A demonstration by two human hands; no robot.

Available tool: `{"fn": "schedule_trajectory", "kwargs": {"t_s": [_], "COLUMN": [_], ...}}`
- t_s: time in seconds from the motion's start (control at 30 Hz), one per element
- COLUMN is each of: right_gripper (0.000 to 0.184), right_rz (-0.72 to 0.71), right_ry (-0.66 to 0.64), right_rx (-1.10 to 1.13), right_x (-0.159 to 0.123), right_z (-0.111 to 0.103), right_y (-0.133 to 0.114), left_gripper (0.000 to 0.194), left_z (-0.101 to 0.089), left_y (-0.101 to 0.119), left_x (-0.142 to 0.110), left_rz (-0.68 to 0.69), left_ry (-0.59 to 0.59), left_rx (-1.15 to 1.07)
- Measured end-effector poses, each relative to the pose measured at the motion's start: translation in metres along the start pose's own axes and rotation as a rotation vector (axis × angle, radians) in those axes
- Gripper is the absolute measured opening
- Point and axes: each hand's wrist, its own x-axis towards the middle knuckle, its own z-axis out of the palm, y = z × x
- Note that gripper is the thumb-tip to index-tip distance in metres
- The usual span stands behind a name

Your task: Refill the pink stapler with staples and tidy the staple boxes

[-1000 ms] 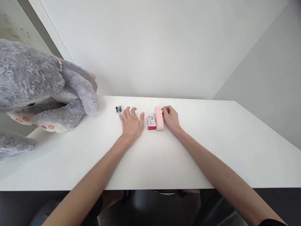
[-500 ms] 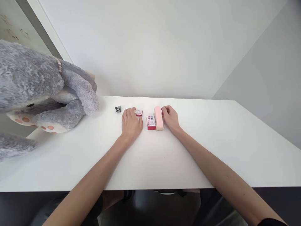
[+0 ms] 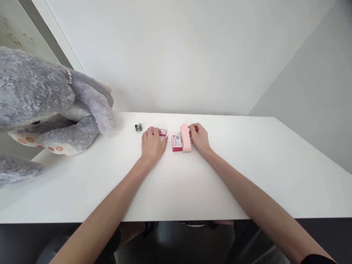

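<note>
My left hand rests palm down, thumb apart and fingers stretched over a flat red-and-white box. The fingers cover the box's left part. To the right, a second red-and-white box, with printing on its top, stands against the left side of a pink stapler. The stapler lies lengthwise, pointing away from me. My right hand is beside its right side, with curled fingers and fingertips at the stapler's edge. Nothing shows inside these fingers.
A small dark metallic object, perhaps a clip, lies left of my left hand. A large grey plush toy takes up the table's left end. The white table meets a white wall at the back.
My left hand has shifted slightly left and its thumb has spread out, so more of the flat box shows. My right hand, the stapler and the other box have stayed still.
</note>
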Motion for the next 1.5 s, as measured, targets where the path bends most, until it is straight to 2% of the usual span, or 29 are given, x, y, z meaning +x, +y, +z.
{"fn": "schedule_trajectory", "kwargs": {"t_s": [0.1, 0.23, 0.37, 0.57, 0.83, 0.97, 1.27, 1.4, 1.5], "right_gripper": [0.018, 0.017, 0.017, 0.019, 0.018, 0.018, 0.018, 0.018, 0.018], "right_rz": [0.000, 0.000, 0.002, -0.007, -0.009, -0.008, -0.007, -0.011, -0.016], "right_ry": [-0.002, -0.005, -0.005, -0.008, -0.005, -0.004, -0.002, -0.007, -0.001], "right_rx": [-0.010, 0.000, 0.000, -0.018, -0.010, -0.018, -0.015, -0.023, -0.021], "right_x": [-0.0006, -0.0010, -0.0009, -0.0001, 0.0007, 0.0005, -0.0010, -0.0009, -0.0003], "right_z": [-0.0003, -0.0004, -0.0004, -0.0004, -0.0006, -0.0007, -0.0007, -0.0010, -0.0007], "right_y": [-0.0011, -0.0015, -0.0008, 0.0001, 0.0018, 0.0011, -0.0017, -0.0015, -0.0005], "left_gripper": [0.045, 0.053, 0.045, 0.037, 0.050, 0.047, 0.028, 0.035, 0.042], "left_z": [-0.0002, 0.0017, 0.0049, 0.0059, 0.0056, 0.0052, 0.0042, 0.0028, -0.0016], "left_y": [-0.0002, -0.0023, -0.0060, -0.0082, -0.0072, -0.0072, -0.0076, -0.0053, 0.0016], "left_x": [0.0005, 0.0008, 0.0015, 0.0022, 0.0011, 0.0014, 0.0034, 0.0039, 0.0032], "left_rz": [-0.015, 0.059, 0.081, 0.097, 0.093, 0.080, 0.080, 0.075, 0.116], "left_ry": [0.006, -0.024, -0.039, 0.008, -0.039, -0.051, 0.015, 0.059, 0.088], "left_rx": [-0.007, -0.003, -0.010, -0.074, -0.046, -0.033, -0.041, -0.131, -0.333]}}
